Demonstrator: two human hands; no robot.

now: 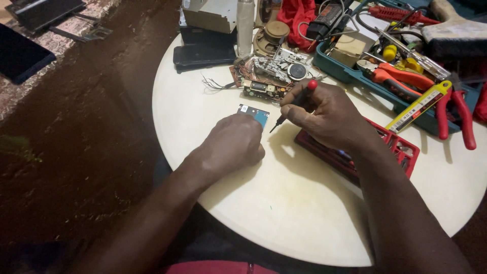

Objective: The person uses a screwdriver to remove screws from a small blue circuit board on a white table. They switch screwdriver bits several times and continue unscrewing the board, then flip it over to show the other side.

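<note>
Left hand (234, 144) lies curled, palm down, over a small flat drive (255, 113) on the round white table (284, 213), pinning it; only the drive's far blue-labelled corner shows. Right hand (324, 115) pinches a thin red-capped screwdriver (293, 105), tip angled down just right of the drive, apparently not touching. Looks like the screw-removal step: next the tip must seat in a screw head, drive kept steady. Red bit case (401, 147) sits right, circuit boards (264, 76) far, teal toolbox (345, 71) far right.

A round cream table (304, 213) stands on a dark reddish-brown floor (86, 152) under dim, warm light.
</note>
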